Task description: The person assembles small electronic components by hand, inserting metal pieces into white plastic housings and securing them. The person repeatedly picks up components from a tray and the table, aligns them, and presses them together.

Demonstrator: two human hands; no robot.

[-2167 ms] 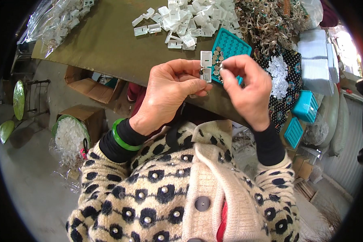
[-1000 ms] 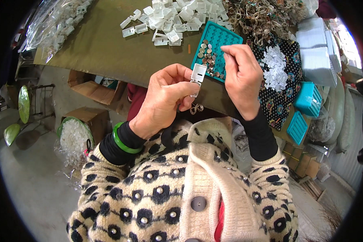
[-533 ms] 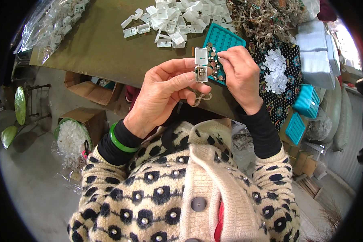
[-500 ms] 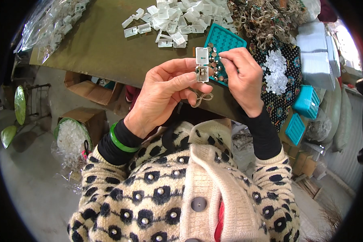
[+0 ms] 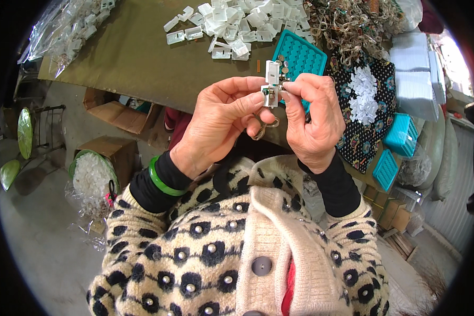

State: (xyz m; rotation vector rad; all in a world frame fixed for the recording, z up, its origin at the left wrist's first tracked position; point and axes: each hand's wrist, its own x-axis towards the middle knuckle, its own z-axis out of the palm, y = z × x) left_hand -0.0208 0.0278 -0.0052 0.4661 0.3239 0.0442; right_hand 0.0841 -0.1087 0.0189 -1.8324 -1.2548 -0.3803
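My left hand [image 5: 213, 116] pinches a small white hinged plastic case [image 5: 272, 72], its lid swung up and metal contacts showing in the lower half. A thin looped wire [image 5: 269, 126] hangs below it by the curled fingers. My right hand [image 5: 317, 116] is closed at the case's right side, thumb and forefinger pinching a small silver piece that looks like a button cell [image 5: 282, 87]. Just behind the hands lies a teal dimpled tray [image 5: 306, 54] with several loose button cells [image 5: 283, 67] at its near left edge, partly hidden by the case and fingers.
Open white cases [image 5: 247, 23] are heaped at the table's far side, beside tangled wires [image 5: 347, 29]. White slips [image 5: 362, 95] lie on patterned cloth [image 5: 384, 84] to the right. Teal baskets [image 5: 400, 134] stand beyond. Cardboard boxes [image 5: 122, 117] and a tub of clear pieces [image 5: 94, 176] sit lower left.
My right hand has come away from the tray toward the case, bringing the small silver piece to its side. The case has turned slightly in my left hand.
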